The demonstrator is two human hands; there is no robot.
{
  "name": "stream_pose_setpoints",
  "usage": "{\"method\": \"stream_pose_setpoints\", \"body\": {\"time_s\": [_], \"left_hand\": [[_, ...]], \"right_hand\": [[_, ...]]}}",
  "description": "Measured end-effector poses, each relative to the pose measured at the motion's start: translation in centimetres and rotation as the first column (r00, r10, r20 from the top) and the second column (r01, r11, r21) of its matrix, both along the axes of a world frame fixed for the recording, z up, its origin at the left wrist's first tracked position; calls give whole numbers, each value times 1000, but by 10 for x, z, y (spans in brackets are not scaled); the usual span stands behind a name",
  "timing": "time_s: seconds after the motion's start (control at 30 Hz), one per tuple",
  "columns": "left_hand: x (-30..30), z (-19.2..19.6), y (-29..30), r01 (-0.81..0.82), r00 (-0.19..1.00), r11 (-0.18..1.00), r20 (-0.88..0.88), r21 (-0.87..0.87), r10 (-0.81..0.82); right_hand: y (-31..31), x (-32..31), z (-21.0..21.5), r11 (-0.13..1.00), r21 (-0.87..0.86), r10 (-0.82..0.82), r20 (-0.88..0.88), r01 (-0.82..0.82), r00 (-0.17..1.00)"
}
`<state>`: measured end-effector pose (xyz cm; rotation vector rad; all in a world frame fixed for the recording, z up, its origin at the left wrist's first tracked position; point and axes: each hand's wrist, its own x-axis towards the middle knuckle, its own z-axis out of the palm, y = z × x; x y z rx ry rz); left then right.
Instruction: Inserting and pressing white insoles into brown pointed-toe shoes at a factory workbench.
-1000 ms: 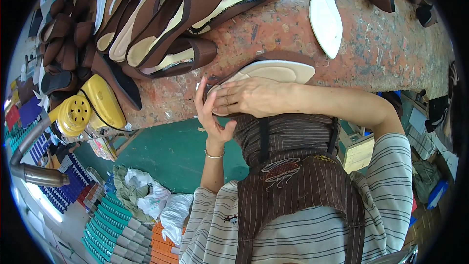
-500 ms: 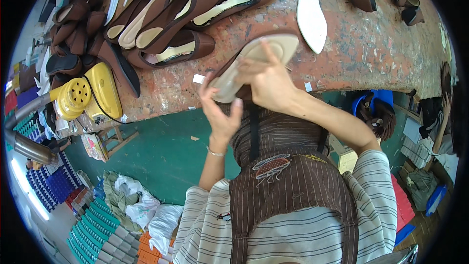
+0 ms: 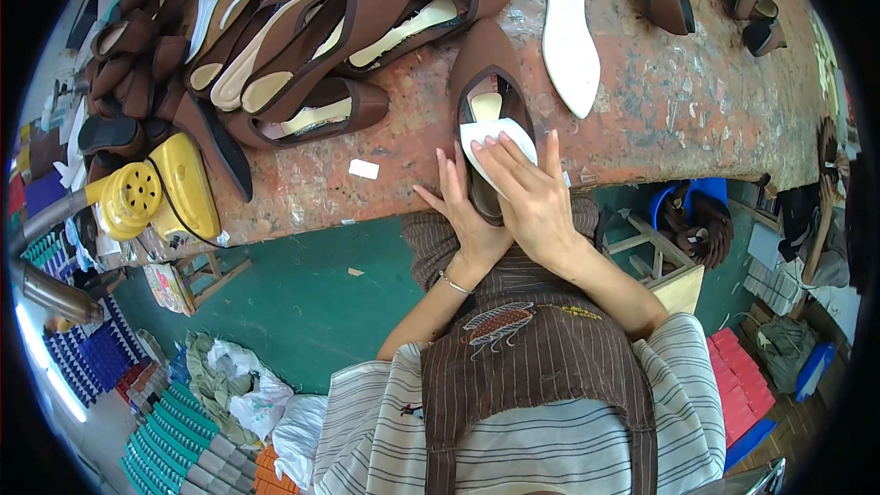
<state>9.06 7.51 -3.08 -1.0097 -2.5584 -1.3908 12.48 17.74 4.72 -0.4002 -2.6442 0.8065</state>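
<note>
A brown pointed flat shoe (image 3: 483, 50) rests at the table's near edge, its toe pointing away from me. Against the left side of its heel is my left hand (image 3: 472, 229), fingers stretched along the shoe and the thumb hidden; it steadies the shoe. My right hand (image 3: 541, 206) grips a pale insole (image 3: 478, 132), fingers over its top, with the insole's front end in the shoe's opening. Most of the insole is covered by that hand. A separate white insole (image 3: 570, 37) lies flat to the right of the shoe.
Several brown shoes (image 3: 367, 27) are heaped at the back left, beside a yellow machine (image 3: 188, 188) with a metal pipe. A small white label (image 3: 364, 169) lies near the table's edge. A blue bin (image 3: 662, 197) with brown pieces stands below on the right, by a wooden stool (image 3: 683, 289).
The shoe has swung from slanted to pointing straight away from me and sits lower on the table. The insole was lying along the shoe; now my right hand has it at the opening.
</note>
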Motion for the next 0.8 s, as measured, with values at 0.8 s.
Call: {"method": "stream_pose_setpoints", "body": {"time_s": [0.8], "left_hand": [[-2,7,0,22,994,998,105,-63,-15]], "right_hand": [[36,-72,0,938,324,-35,445,-124,895]]}}
